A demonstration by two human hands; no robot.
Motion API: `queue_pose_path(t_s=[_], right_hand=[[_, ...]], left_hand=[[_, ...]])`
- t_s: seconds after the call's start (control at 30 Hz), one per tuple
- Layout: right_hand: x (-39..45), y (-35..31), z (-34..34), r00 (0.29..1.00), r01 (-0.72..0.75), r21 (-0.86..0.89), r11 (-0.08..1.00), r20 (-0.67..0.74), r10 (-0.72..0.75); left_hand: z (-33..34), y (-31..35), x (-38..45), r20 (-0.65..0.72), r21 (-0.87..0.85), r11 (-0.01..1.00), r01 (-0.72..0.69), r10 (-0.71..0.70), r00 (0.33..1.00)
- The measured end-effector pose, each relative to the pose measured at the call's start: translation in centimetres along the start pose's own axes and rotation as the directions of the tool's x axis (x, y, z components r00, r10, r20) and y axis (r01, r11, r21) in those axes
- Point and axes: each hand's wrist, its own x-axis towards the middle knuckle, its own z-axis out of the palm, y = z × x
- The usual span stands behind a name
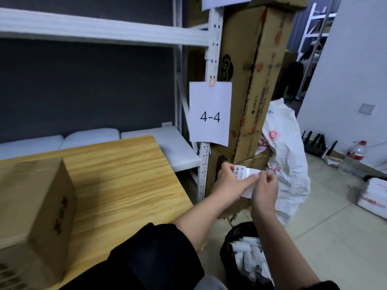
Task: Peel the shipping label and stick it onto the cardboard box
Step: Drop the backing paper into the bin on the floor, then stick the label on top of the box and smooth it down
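Nearest the camera, below the two hands, stands a round bin lined with a black bag, stuffed with crumpled white paper strips. To the left of the hands and lower, a plain brown cardboard box sits on the pale wood-grain table, blurred and well apart from both hands.

The left hand, with a black sleeve pushed up its forearm, pinches the white shipping label with a black barcode — thumb on the printed face, forefinger stretched along its lower edge. The right hand meets it from the right, its fingertips pressed together on the label's right edge. Whether the backing has begun to part from the label cannot be told.

Just behind the hands rises a tall brown carton with red marks, leaning by a white metal shelf post; on that post, above the left hand, hangs a white paper sign reading "4-4". To the right of the right hand slumps a white woven sack with red print — and farther right, on the tiled floor, stands a clear plastic bottle with a red cap.
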Motion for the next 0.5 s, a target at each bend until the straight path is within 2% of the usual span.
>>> queue_pose_path(t_s=[0.2, 0.5], right_hand=[[-3.7, -4.1, 3.6, 0.988, 0.111, 0.079, 0.991, 0.095, -0.118], [-9.3, -8.3, 8.7, 0.954, 0.161, 0.218, 0.963, 0.217, -0.208]], left_hand=[[-7.8, 2.6, -2.2, -0.181, 0.17, 0.982, -0.087, 0.118, 0.976], [-18.9, 5.8, -6.4, -0.349, 0.326, 0.937, -0.128, 0.245, 0.904]])
